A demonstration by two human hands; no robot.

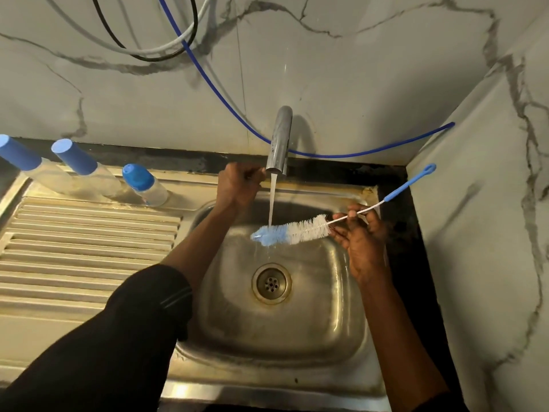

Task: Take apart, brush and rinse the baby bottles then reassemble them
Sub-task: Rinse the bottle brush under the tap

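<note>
Baby bottles (145, 185): three, capped, standing on the drainboard (89, 233) left of the basin (335, 307), apparently parked clear of the splash. My left grip (237, 185) clenches the tap (279, 138), water running. My right grip (361, 236) pinches the brush (294, 230) by its stem, bristles under the stream, seemingly to wet them.

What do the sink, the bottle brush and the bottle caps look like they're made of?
Sink: probably stainless steel, by its dull silvery reflections.
Bottle brush: white and blue synthetic-looking bristles on thin wire, blue plastic-looking handle.
Bottle caps: opaque blue, matte, likely plastic.
</note>
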